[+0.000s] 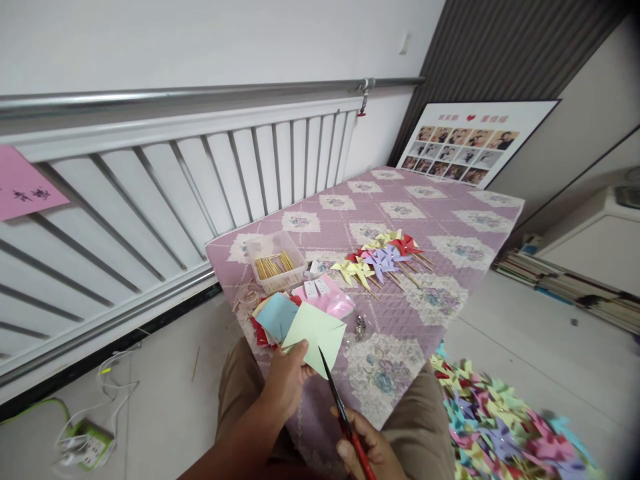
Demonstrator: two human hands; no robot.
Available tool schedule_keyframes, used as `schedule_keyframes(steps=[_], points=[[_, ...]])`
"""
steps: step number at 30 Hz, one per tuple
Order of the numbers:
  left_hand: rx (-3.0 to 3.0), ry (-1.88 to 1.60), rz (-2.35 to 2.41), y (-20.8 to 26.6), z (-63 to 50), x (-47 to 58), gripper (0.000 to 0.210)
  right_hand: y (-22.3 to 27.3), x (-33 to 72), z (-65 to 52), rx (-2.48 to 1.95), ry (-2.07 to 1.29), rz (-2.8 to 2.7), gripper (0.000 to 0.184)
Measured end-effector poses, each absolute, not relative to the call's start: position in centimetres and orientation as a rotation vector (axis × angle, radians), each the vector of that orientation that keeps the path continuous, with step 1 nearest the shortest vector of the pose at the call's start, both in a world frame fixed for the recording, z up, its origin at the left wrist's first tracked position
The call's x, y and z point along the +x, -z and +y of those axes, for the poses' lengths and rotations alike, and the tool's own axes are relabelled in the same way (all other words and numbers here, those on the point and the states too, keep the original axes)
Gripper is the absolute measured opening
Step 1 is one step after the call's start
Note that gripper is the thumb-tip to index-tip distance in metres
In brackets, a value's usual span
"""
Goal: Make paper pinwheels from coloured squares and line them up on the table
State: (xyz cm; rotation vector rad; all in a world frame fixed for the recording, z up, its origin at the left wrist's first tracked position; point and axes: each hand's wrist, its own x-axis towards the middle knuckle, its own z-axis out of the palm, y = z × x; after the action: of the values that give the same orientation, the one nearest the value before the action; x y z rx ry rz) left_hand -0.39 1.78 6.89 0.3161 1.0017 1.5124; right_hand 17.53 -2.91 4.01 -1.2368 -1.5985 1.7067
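My left hand (pixel 289 375) pinches the lower left edge of a pale green paper square (pixel 316 328), thumb on top. Short cuts run in from some of its corners. In my right hand (pixel 367 445) is a pair of scissors (pixel 336 393) with red handles and dark blades. The blade tip lies over the lower part of the paper. Behind my left hand a blue paper square (pixel 276 316) tops a stack of coloured sheets. A pink packet (pixel 330 297) lies just beyond the paper, and a small heap of metal pins (pixel 360 327) sits to its right.
A clear plastic box (pixel 277 283) of short sticks stands on the flowered tablecloth (pixel 395 213). Several finished paper pinwheels (pixel 383 260) lie to its right. More pinwheels (pixel 500 420) are piled at the lower right. A radiator (pixel 175 180) lines the table's left side.
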Motion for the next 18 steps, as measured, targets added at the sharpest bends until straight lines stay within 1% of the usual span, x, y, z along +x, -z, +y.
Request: schedule_keyframes(steps=[7, 11, 18], points=[[0.276, -1.497, 0.992, -7.2, 1.9, -0.4, 0.035, -3.7, 17.4, -2.9, -1.186, -1.63, -1.657, 0.049], [0.289, -1.492, 1.03, -7.0, 1.5, -0.5, 0.037, -4.4, 17.2, -3.1, -1.172, -1.626, -1.661, 0.05], [0.375, -1.507, 0.993, -7.3, 1.0, -1.2, 0.032, -5.4, 17.4, -3.9, -1.048, -1.601, -1.743, 0.061]])
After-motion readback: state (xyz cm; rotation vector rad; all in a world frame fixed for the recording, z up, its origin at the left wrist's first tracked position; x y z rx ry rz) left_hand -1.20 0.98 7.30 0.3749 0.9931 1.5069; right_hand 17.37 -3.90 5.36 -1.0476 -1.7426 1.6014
